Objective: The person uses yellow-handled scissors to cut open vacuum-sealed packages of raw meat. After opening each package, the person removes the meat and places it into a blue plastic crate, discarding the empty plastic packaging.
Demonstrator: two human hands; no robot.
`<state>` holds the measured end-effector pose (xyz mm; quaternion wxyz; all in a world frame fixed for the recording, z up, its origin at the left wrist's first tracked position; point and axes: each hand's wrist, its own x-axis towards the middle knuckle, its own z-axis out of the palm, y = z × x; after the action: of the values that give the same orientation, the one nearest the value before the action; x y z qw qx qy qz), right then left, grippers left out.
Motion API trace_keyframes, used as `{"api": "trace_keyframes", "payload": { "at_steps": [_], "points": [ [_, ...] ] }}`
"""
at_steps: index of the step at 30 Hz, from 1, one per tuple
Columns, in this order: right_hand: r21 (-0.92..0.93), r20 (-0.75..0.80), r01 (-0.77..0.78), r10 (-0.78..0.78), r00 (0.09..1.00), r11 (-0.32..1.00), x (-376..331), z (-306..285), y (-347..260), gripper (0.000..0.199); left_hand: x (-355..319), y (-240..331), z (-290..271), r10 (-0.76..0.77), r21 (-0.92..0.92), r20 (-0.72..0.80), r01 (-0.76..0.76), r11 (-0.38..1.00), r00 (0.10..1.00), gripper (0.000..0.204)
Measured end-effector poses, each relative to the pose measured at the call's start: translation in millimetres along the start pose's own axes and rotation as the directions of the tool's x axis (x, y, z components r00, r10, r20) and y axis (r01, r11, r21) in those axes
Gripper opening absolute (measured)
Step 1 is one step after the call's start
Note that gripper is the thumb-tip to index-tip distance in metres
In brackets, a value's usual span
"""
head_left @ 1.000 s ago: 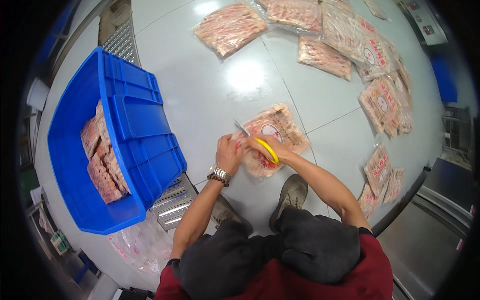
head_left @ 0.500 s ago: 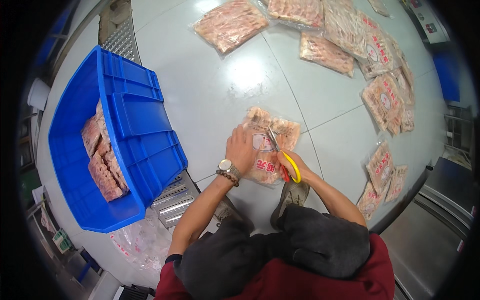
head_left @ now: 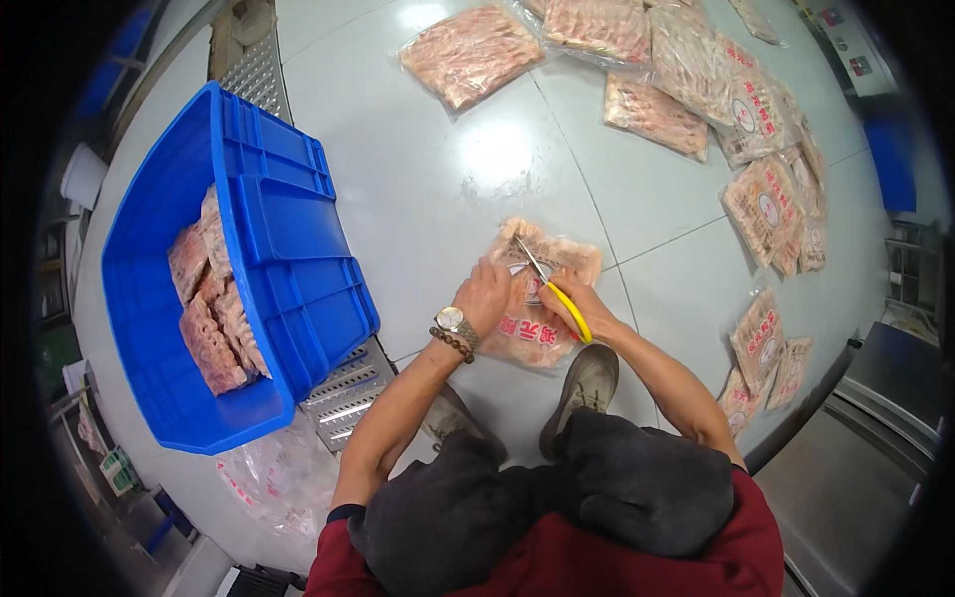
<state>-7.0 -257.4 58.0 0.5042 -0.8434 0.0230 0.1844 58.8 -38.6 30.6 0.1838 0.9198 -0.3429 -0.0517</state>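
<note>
In the middle, a clear plastic bag of pale pink frozen meat [head_left: 537, 343] with red print lies on the floor before my shoes. My left hand [head_left: 481, 298], wearing a watch and beads at the wrist, grips the bag's left side, fingers bent onto the plastic. Yellow-handled scissors [head_left: 569, 308] are in my right hand [head_left: 582, 296], closed round the handles. Their blades slant up and left across the bag's upper part, tips near its top edge. Whether the blades are apart, I cannot make out. The left fingertips rest close beside the blades.
Left stands a tilted blue crate [head_left: 269, 214] with several unwrapped frozen meat slabs [head_left: 214, 343] inside. Crumpled clear plastic [head_left: 284, 473] lies below it, beside a metal drain grate [head_left: 348, 393]. More bagged meat [head_left: 761, 204] is spread along the right and far floor. A steel cabinet [head_left: 846, 478] stands right.
My left hand has gone from lying spread on the bag to a more bent grip. The scissors have shifted up and left, their tips now closer to the bag's top. The view has moved slightly.
</note>
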Motion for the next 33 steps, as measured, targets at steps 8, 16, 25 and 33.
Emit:
{"api": "trace_keyframes", "payload": {
  "at_steps": [8, 16, 25, 33],
  "points": [
    [0.144, 0.000, -0.127, 0.128, 0.992, 0.981, 49.0, -5.4, -43.1, 0.048, -15.4, -11.4, -3.8, 0.131, -0.255, 0.033, -0.118, 0.960, 0.991, 0.011],
    [-0.069, -0.177, -0.287, 0.271, 0.946, 0.956, 73.3, -71.3, -42.2, 0.066, -52.7, -28.8, 23.0, -0.507, -0.487, 0.204, 0.536, 0.689, 0.837, 0.027],
    [-0.235, -0.238, -0.262, 0.206, 0.949, 0.936, -13.9, -73.8, 34.1, 0.048, -4.4, -16.2, -12.5, -0.303, -0.240, 0.074, 0.312, 0.919, 0.950, 0.027],
    [0.209, 0.472, -0.388, 0.255, 0.844, 0.898, -4.9, -23.8, -17.5, 0.043, -10.5, -7.9, 6.2, -0.287, -0.366, 0.036, 0.280, 0.887, 0.957, 0.016]
  ]
}}
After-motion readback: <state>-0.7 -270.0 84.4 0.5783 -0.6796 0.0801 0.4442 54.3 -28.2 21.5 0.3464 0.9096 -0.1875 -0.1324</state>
